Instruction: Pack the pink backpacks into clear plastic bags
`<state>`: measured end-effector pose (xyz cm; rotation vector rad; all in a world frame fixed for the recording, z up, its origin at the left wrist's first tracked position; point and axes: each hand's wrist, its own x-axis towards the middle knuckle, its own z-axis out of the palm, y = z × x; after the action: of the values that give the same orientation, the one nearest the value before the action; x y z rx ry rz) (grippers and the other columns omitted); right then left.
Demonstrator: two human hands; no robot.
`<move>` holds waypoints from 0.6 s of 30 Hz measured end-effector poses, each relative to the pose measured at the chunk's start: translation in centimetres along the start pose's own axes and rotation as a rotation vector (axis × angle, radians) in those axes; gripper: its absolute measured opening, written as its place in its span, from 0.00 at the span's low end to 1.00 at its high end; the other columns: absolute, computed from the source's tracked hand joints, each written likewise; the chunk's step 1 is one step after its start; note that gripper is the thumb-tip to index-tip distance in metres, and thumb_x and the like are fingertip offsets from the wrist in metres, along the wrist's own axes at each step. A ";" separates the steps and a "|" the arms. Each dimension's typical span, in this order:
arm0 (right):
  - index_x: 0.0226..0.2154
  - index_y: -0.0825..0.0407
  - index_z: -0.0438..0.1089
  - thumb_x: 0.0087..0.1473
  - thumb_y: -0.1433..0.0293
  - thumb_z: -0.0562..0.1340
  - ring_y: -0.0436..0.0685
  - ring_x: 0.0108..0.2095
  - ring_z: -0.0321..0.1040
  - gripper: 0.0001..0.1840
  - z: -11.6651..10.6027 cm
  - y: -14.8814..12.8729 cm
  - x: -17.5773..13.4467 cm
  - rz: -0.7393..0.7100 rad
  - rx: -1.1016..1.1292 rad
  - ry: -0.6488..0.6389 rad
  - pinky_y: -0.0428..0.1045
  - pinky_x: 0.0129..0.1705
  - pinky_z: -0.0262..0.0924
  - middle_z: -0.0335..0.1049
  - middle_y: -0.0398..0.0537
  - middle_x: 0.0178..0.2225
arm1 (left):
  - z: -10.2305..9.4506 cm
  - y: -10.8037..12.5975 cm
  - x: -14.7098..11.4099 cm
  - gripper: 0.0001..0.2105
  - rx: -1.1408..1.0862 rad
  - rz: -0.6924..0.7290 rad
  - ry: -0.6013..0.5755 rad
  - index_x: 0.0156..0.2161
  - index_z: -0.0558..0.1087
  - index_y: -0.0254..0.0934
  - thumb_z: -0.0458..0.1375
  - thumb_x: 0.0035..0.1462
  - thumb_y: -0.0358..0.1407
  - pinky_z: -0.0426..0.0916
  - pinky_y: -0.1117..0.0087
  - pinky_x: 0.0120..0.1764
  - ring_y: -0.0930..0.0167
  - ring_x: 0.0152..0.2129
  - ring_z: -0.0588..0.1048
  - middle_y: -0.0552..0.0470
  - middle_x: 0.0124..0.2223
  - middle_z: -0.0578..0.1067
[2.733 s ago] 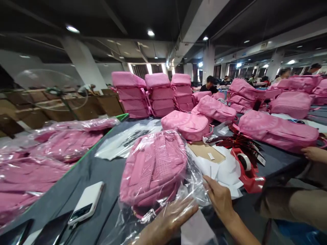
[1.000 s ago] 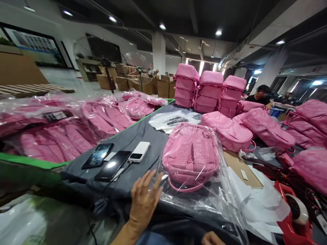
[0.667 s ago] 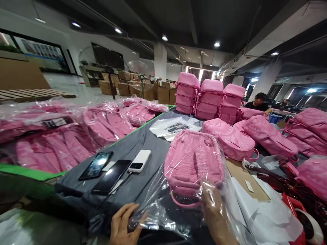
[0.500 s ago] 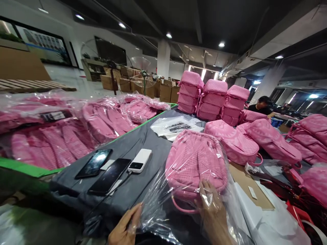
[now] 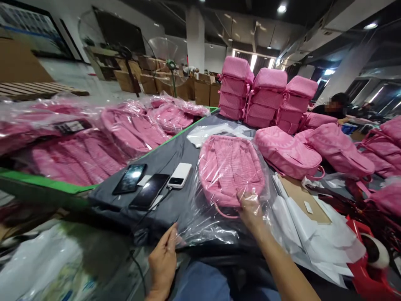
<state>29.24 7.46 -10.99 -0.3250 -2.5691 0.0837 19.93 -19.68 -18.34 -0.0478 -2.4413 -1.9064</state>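
A pink backpack (image 5: 230,173) lies straps-up on the dark-covered table, inside a clear plastic bag (image 5: 216,232). Its loop handle (image 5: 226,214) points toward me. My left hand (image 5: 164,257) pinches the near left corner of the plastic, thumb against fingers. With its fingers closed over the near end of the backpack beside the handle, my right hand (image 5: 250,209) looks to be inside the plastic; its fingertips are partly obscured by glare.
Two dark phones (image 5: 149,191) and a white power bank (image 5: 179,175) with a cable lie left. Bagged pink backpacks (image 5: 133,129) fill the green-edged area beyond. Pink stacks (image 5: 234,88) stand behind. Cardboard (image 5: 305,198), white sheets (image 5: 332,242) and a red tape dispenser (image 5: 360,230) are right.
The view has tipped downward, bringing my legs into sight. My right hand has pushed the backpack slightly away, and my left hand keeps its pinch on the plastic.
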 end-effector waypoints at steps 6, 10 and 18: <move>0.68 0.50 0.59 0.66 0.71 0.57 0.65 0.64 0.63 0.29 -3.3 -1.9 -11.6 -0.004 0.009 0.192 0.60 0.58 0.68 0.67 0.56 0.62 | -2.4 -0.7 -0.7 0.32 0.147 0.062 0.002 0.53 0.78 0.41 0.52 0.54 0.60 0.74 0.69 0.37 0.63 0.35 0.82 0.52 0.36 0.84; 0.68 0.44 0.59 0.60 0.74 0.66 0.62 0.49 0.74 0.36 -6.4 -0.9 -19.3 -0.003 -0.189 0.483 0.55 0.48 0.72 0.75 0.51 0.49 | -3.2 -1.0 -1.7 0.27 0.227 0.110 -0.011 0.52 0.79 0.44 0.54 0.55 0.56 0.73 0.69 0.35 0.66 0.28 0.80 0.54 0.36 0.84; 0.54 0.51 0.70 0.71 0.54 0.49 0.61 0.36 0.77 0.24 -6.8 5.2 -17.8 0.439 -0.187 0.327 0.54 0.38 0.72 0.79 0.58 0.42 | -4.6 0.4 0.0 0.34 0.336 -0.018 -0.042 0.57 0.76 0.48 0.51 0.54 0.65 0.72 0.67 0.31 0.61 0.31 0.80 0.54 0.34 0.83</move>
<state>48.61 8.06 -14.95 -0.8928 -2.1472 -0.0473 20.05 -24.03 -16.82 -0.0540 -2.7611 -1.4889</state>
